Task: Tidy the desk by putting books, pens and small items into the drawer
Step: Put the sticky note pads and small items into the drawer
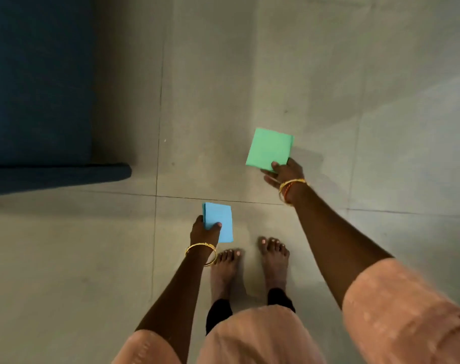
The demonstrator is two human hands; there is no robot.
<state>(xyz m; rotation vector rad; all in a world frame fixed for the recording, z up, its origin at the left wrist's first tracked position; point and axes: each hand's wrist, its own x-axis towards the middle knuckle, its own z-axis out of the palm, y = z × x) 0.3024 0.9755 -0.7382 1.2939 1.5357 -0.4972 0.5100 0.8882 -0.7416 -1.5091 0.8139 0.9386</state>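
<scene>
Green pad (269, 149) ×1, blue pad (219, 222) ×1

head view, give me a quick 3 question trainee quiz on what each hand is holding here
1. Multiple choice: the right hand holds which thing? A) blue note pad B) green note pad C) pen
2. True or false: the left hand pinches the blue note pad with the thumb on its top face.
3. Fill in: the person stands barefoot on a tiled floor, and the dark blue furniture lies to their ____.

Key
1. B, the green note pad, gripped at its near edge.
2. True.
3. Left. Neither desk nor drawer is in view.
</scene>
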